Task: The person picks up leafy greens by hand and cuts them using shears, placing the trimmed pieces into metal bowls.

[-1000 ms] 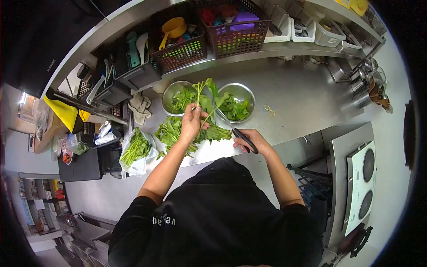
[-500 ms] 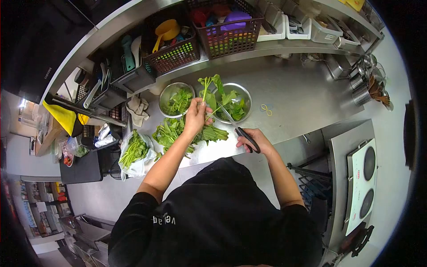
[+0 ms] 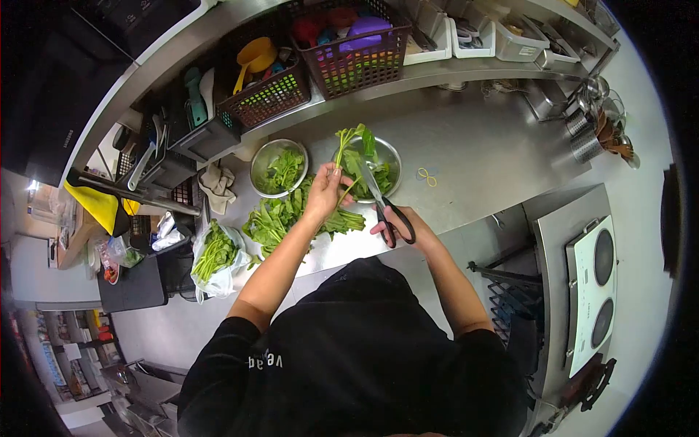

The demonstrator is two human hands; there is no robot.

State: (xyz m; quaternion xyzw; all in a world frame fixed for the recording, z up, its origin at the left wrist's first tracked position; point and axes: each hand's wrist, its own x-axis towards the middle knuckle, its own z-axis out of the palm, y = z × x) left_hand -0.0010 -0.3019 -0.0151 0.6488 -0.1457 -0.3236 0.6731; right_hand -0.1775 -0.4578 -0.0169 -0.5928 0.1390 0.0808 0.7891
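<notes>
Bowls [image 3: 392, 155] crowd the left hand [image 3: 325, 194]; counter [image 3: 488, 146] opens rightward.

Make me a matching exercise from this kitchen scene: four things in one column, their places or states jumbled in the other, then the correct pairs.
Things:
1. Scissors
2. Plastic bag
3. Yellow band
4. Scoop

Places or states:
A. On the counter, right of the bowls
B. In a shelf basket
C. Held in the right hand
D. Holding leafy greens

Pairs: 1-C, 2-D, 3-A, 4-B
</notes>
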